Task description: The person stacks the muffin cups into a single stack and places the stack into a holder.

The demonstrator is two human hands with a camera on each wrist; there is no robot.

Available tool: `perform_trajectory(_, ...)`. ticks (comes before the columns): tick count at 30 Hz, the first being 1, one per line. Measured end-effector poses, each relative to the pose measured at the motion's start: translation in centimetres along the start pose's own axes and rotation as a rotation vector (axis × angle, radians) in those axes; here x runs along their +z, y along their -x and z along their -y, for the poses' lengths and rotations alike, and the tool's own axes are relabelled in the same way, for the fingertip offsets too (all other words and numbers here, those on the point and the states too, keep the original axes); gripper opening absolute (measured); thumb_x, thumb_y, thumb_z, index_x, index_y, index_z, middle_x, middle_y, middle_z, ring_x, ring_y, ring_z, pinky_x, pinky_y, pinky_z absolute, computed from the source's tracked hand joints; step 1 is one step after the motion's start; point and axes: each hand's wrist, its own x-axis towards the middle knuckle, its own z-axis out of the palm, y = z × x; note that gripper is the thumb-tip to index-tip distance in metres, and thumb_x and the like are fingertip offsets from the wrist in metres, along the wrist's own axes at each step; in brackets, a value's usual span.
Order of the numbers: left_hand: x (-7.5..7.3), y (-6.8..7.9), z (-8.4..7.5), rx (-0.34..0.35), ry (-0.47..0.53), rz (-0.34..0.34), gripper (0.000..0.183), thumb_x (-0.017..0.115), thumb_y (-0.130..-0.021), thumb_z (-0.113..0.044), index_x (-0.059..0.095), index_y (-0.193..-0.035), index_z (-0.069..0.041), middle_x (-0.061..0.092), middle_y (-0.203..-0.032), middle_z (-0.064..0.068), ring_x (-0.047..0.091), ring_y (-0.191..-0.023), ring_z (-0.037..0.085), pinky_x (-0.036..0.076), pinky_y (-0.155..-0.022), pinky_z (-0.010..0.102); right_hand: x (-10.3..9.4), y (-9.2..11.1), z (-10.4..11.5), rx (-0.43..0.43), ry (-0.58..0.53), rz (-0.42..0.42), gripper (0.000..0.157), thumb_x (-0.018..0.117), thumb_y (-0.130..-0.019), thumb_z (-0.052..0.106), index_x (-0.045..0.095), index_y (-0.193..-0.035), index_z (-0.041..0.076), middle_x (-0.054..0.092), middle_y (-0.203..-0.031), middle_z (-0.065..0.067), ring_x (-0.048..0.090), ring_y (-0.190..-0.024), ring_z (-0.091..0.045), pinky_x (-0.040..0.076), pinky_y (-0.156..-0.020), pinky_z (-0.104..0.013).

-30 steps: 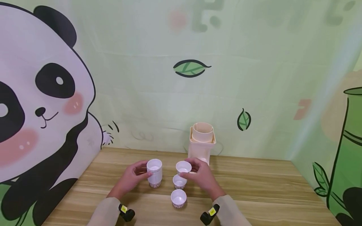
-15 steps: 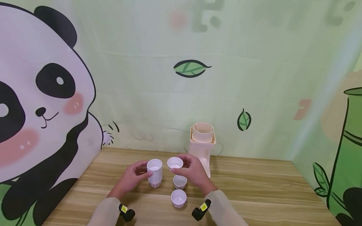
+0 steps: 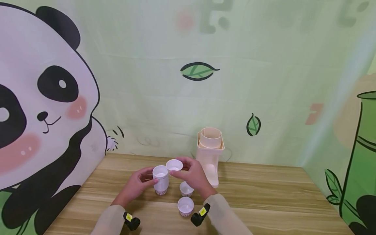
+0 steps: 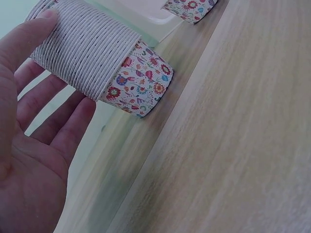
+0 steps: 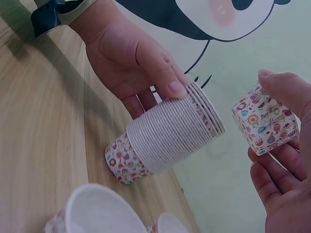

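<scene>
A tall stack of nested paper baking cups [image 3: 160, 184] stands upright on the table, its lowest cup printed with colourful flowers [image 4: 138, 80]. My left hand [image 3: 138, 184] grips the stack from the left, thumb in front and fingers behind. Just right of the stack's top, my right hand [image 3: 192, 173] pinches a single flower-printed paper cup [image 5: 266, 120] between thumb and fingers, off the table. In the right wrist view, a gap separates this cup from the stack's rim. Two more paper cups, the farther one [image 3: 186, 189] and the nearer one [image 3: 185, 206], sit mouth up below my right hand.
Behind my right hand stands a pale pink plastic stand [image 3: 210, 160] with a round tube on top, close to the back wall. A printed cloth [image 3: 147, 98] with a panda and leaves hangs behind the wooden table [image 3: 264, 195].
My right hand has carried its paper cup left and slightly up, away from the two standing cups and close to the stack's top. The left hand and the stack have stayed in place.
</scene>
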Motion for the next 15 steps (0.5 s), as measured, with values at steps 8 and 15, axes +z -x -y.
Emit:
perform_trajectory(8,0.2,-0.3,0.2,0.014,0.008,0.008,0.051,0.079,-0.091,-0.025,0.062,-0.138,-0.011,0.069,-0.131,0.016,0.065,-0.123,0.034,0.055,-0.104,0.046,1.2,-0.8,0.3,-0.011,-0.01,-0.024,0.054,0.087,-0.083,0.022,0.067,-0.13,0.007,0.074,-0.116,-0.011,0.071,-0.104,-0.023,0.058,-0.088,-0.023)
perform_trajectory(15,0.2,-0.2,0.1,0.018,0.014,0.009,0.052,0.078,-0.092,-0.027,0.062,-0.138,-0.011,0.069,-0.132,0.016,0.065,-0.124,0.034,0.055,-0.104,0.047,2.5,-1.4,0.4,0.003,-0.038,-0.025,0.059,0.087,-0.083,0.024,0.064,-0.133,0.004,0.074,-0.116,-0.01,0.071,-0.105,-0.024,0.06,-0.091,-0.029)
